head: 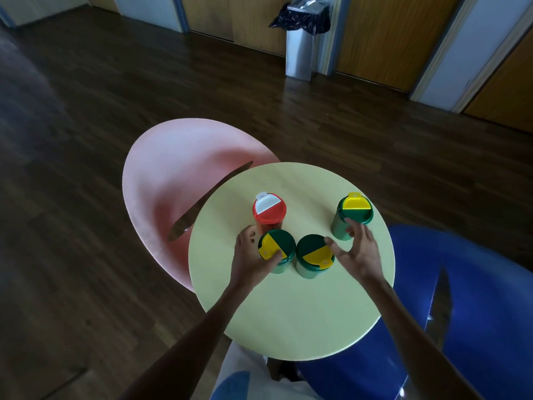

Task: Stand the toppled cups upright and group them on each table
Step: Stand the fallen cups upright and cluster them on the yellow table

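Several lidded cups stand upright on a round pale-green table (291,313). A red cup with a white flap (269,213) is at the back left. Two green cups with yellow flaps stand side by side in front of it: the left one (277,249) and the middle one (314,255). A third green cup (353,216) stands apart at the right. My left hand (249,258) wraps around the left green cup. My right hand (356,252) hovers with spread fingers between the middle and right green cups, its thumb close to the middle cup's lid.
A pink shell chair (178,180) sits behind the table at the left and a blue shell chair (476,298) at the right. A metal bin with a black bag (301,39) stands by the far wall. Dark wooden floor surrounds everything.
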Demonstrator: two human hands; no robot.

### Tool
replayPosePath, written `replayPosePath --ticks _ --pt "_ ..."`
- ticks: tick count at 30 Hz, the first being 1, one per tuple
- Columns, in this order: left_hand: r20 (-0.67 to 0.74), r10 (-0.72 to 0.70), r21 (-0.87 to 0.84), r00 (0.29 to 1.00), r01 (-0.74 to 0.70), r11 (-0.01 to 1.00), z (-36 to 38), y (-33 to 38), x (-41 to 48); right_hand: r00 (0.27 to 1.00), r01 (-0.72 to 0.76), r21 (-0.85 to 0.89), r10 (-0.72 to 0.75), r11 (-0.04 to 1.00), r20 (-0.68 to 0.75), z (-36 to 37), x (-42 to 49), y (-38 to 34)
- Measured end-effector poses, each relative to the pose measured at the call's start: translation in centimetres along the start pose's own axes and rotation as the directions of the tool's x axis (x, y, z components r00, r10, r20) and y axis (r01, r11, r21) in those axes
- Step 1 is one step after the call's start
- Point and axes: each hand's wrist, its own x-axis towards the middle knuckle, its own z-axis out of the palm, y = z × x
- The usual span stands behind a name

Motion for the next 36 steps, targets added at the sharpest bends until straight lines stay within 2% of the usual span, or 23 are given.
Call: replayPosePath --ticks 2,4,7,11,14,16,21,27,36 --pt "-0.123 0.054 -0.042 0.991 -0.059 0.997 -0.1 1.0 1.1 0.999 0.002 -0.073 -0.006 0.997 -0.052 -1.2 1.8 0.0" --pt "-0.162 0.126 0.005 0.979 -0.127 0.992 -0.2 2.0 3.1 1.0 -0.004 -0.156 -0.001 0.988 -0.031 -2.2 3.7 0.0" --pt "-0.015 0.17 0.234 0.985 -0.162 0.959 -0.3 2.8 6.7 0.997 0.021 -0.286 0.002 0.958 0.08 -3.5 6.6 0.3" --pt "0.231 -0.012 0.507 0.973 -0.11 0.855 -0.1 3.0 10.1 0.938 0.069 -0.424 0.086 0.903 0.335 -4.0 10.5 1.7" --pt "0.335 -0.099 0.574 0.937 -0.12 0.81 -0.2 3.4 11.4 0.865 0.14 -0.487 0.133 0.862 0.483 -4.0 12.1 2.2" --pt "0.362 -0.119 0.574 0.925 -0.121 0.81 -0.1 3.5 11.9 0.84 0.189 -0.499 0.124 0.846 0.528 -3.9 12.6 2.5" --pt "0.371 -0.11 0.549 0.922 -0.122 0.827 0.1 3.2 12.1 0.85 0.208 -0.473 0.081 0.856 0.52 -3.8 12.9 2.7" --pt "0.348 -0.076 0.503 0.934 -0.118 0.856 -0.1 2.9 12.1 0.885 0.067 -0.383 0.123 0.921 0.449 -3.7 12.1 3.2" --pt "0.336 -0.041 0.454 0.941 -0.123 0.883 1.7 4.4 11.6 0.948 -0.024 -0.309 0.119 0.951 0.294 -2.0 10.3 0.1"
